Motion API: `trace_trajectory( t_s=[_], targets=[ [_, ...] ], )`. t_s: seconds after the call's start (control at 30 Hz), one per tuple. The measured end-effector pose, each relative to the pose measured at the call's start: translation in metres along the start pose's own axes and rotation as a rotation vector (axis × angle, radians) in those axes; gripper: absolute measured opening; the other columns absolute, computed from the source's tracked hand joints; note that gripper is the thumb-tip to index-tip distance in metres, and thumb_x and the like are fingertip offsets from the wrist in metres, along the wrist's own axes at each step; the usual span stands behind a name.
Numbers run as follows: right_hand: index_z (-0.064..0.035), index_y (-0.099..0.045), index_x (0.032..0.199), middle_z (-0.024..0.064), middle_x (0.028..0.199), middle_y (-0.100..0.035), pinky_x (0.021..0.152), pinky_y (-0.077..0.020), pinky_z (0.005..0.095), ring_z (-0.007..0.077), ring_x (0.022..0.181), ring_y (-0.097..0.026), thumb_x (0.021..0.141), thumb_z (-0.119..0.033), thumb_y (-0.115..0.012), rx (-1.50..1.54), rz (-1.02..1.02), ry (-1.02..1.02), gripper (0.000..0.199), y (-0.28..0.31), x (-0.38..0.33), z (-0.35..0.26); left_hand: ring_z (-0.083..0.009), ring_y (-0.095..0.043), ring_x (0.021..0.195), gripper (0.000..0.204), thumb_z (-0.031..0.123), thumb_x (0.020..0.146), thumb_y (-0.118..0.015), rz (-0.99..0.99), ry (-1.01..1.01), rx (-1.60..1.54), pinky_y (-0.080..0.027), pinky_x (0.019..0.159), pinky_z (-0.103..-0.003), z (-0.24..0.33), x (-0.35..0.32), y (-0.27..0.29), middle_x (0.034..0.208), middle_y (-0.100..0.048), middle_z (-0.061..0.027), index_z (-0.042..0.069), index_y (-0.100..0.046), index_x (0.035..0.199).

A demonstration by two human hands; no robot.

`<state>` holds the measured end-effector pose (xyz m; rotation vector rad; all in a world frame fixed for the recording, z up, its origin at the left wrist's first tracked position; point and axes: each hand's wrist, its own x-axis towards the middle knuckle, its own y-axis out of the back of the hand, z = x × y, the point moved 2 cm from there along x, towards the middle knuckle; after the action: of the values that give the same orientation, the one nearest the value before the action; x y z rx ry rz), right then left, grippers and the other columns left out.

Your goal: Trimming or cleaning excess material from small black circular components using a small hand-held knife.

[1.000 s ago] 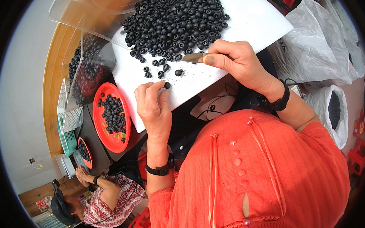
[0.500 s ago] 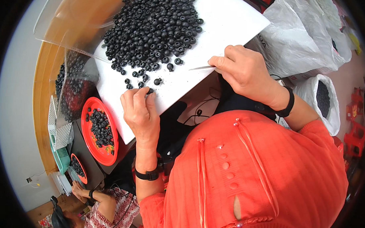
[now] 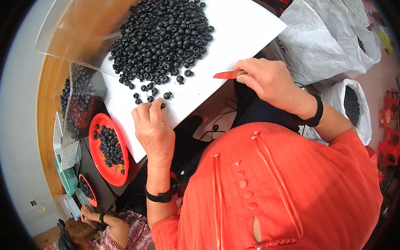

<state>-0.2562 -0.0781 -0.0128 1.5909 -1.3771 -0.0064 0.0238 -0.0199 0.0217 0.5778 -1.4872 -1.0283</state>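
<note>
A heap of small black round pieces with ring-like openings (image 3: 161,38) lies on a white board (image 3: 245,31) in front of me. At the board's near edge, my left hand (image 3: 155,131) is closed, its fingertips pinching one black round piece (image 3: 163,105) that is mostly hidden by the fingers. Several loose pieces lie just beyond those fingertips. My right hand (image 3: 269,80) grips a small knife (image 3: 227,74) near the board's right front edge. Its thin blade points left, looks red here, and is apart from the pieces.
Left of the board stands a red oval tray (image 3: 126,159) holding more black pieces. A clear plastic bin (image 3: 74,45) leans over the board's far left. White plastic bags (image 3: 320,41) sit at the right. At the lower left, another person (image 3: 120,233) works beside a smaller tray (image 3: 93,200).
The knife blade has turned, showing its flat side in red instead of a thin grey edge. My right hand has shifted slightly down. My left hand stays on its piece.
</note>
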Motion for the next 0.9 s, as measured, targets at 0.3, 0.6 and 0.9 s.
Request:
trace_trajectory(
  t_s=[0.3,0.6,0.9],
  targets=[
    [-0.0076,-0.064,0.079,0.0124,0.062,-0.06,0.054,-0.0462,0.0417,0.0324,0.059,-0.063,0.093,-0.03,-0.067,0.23,-0.073,0.017,0.027,-0.002,0.05,-0.026,-0.0118,-0.062,0.079,0.017,-0.003,0.089,-0.069,-0.043,0.348,-0.767,-0.049,0.065,-0.027,-0.006,-0.002,0.007,0.095,-0.067,-0.0072,-0.002,-0.071,0.106],
    [-0.0068,-0.065,0.078,0.0125,0.058,-0.06,0.053,-0.0456,0.0427,0.033,0.056,-0.062,0.092,-0.036,-0.069,0.352,-0.159,0.077,0.033,-0.044,0.061,-0.047,-0.0153,-0.063,0.076,0.021,0.002,0.094,-0.066,-0.008,0.646,-1.618,-0.048,0.055,-0.026,-0.005,0.0,-0.006,0.096,-0.069,-0.0131,-0.008,-0.068,0.113],
    [-0.0071,-0.065,0.076,0.0121,0.059,-0.062,0.052,-0.0474,0.0423,0.0328,0.056,-0.064,0.094,-0.038,-0.066,0.322,-0.136,0.046,0.036,-0.046,0.064,-0.048,-0.0201,-0.063,0.079,0.025,0.004,0.097,-0.063,-0.011,0.591,-1.755,-0.052,0.058,-0.03,-0.012,0.001,-0.017,0.102,-0.067,-0.015,-0.008,-0.066,0.119]
  ],
)
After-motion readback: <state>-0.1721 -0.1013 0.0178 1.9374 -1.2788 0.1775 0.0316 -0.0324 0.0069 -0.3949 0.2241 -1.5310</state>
